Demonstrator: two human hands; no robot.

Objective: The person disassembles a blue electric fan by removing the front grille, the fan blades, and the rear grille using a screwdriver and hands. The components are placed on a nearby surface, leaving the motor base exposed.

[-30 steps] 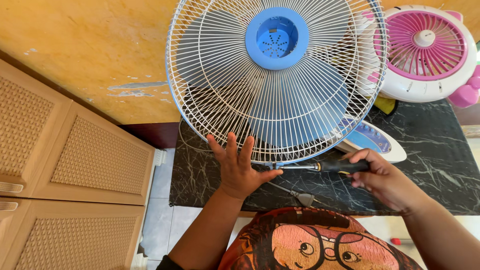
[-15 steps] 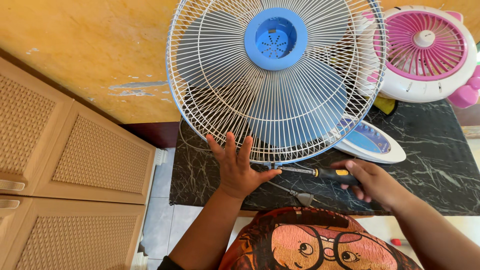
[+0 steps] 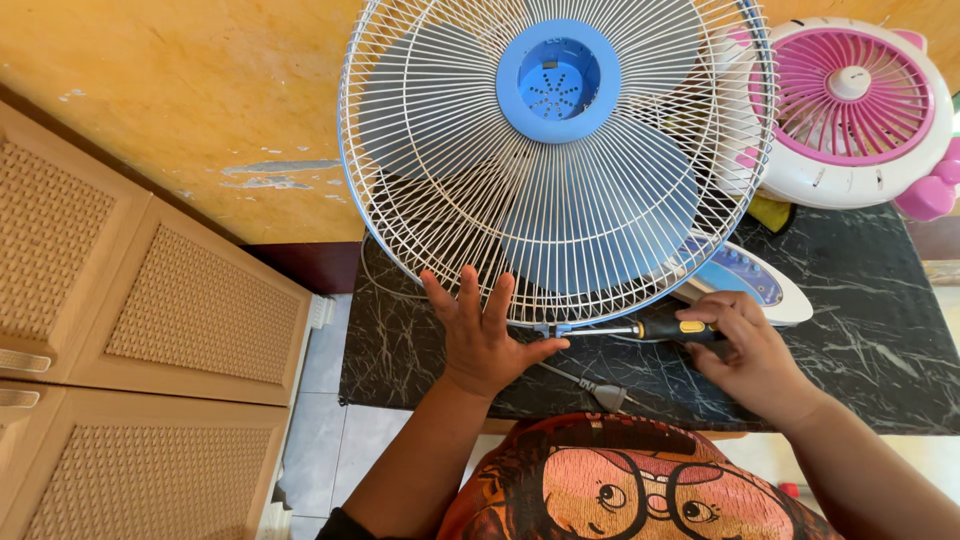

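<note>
While my left hand (image 3: 483, 335) lies flat, fingers spread, on fan grille (image 3: 440, 170), right hand (image 3: 745, 345) has regripped screwdriver (image 3: 640, 329); tip back level at rim clip on table (image 3: 880, 330).

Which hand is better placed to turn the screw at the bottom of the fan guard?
Right. The right hand grips the screwdriver, its tip at the guard's bottom clip; the left hand lies flat against the guard.
</note>
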